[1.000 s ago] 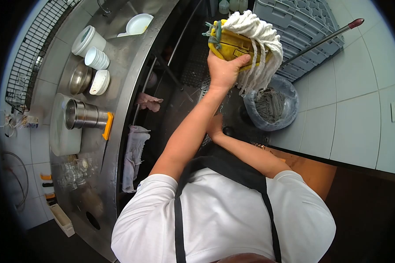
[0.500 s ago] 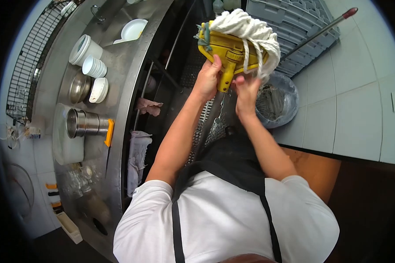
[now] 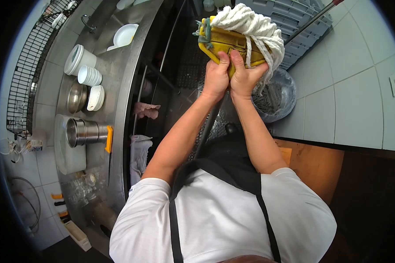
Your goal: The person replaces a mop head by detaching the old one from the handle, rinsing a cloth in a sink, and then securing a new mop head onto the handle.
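Note:
A yellow mop head clamp (image 3: 226,42) is held up at the top centre, with thick white mop strands (image 3: 250,24) draped over its far and right side. A greenish cloth strip is knotted at its left end. My left hand (image 3: 216,78) is closed around the clamp's neck, thumb pointing up along it. Beside it, my right hand (image 3: 245,75) grips the same neck from the right, its thumb pressed on the yellow plastic. Both hands touch. The mop's handle (image 3: 210,125) runs down toward my apron, partly hidden by my wrists.
A lined bin (image 3: 274,98) stands right of my hands, near grey crates (image 3: 294,33) and another pole. To the left, a steel counter (image 3: 127,87) holds stacked tubs, bowls, a metal pot (image 3: 77,133) and a knife with an orange handle (image 3: 109,139). Cloths hang beneath.
My right hand has moved up and left from beside the mop and closed on the clamp's neck next to my left hand. The view has shifted slightly.

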`<state>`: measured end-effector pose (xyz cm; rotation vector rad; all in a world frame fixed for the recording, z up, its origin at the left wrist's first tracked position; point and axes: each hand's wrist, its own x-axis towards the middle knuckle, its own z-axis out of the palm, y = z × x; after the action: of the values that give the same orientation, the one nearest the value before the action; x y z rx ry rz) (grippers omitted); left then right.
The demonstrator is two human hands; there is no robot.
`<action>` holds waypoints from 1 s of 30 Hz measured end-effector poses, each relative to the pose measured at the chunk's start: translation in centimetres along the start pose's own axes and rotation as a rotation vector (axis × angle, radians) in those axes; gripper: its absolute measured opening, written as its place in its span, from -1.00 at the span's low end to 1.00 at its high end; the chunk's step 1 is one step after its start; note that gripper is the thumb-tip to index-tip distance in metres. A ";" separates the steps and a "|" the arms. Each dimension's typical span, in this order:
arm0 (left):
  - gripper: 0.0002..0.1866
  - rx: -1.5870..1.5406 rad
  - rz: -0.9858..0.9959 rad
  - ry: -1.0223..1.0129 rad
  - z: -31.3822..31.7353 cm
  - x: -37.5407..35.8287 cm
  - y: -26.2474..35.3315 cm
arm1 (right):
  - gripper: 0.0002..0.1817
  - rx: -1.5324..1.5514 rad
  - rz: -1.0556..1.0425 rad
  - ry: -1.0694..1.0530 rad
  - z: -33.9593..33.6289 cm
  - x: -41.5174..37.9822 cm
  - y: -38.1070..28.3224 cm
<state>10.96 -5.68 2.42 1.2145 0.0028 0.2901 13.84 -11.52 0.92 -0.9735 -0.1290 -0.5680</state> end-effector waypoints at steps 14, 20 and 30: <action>-0.68 -0.030 -0.157 -0.074 -1.3 -0.5 -1.8 | -0.11 -0.121 0.512 -0.162 -4.5 -1.1 -3.0; -0.24 -0.112 -0.246 -0.275 -1.9 -0.1 0.8 | 0.01 0.091 0.401 -0.174 -1.9 0.0 -2.7; -0.46 -0.197 -0.205 -0.192 -1.0 0.1 0.8 | -0.04 0.111 0.277 -0.142 -1.3 0.6 -2.8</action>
<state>10.76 -4.47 2.86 1.0324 -0.0659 -0.0063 12.71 -14.04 2.44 -0.9044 -0.1479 -0.2353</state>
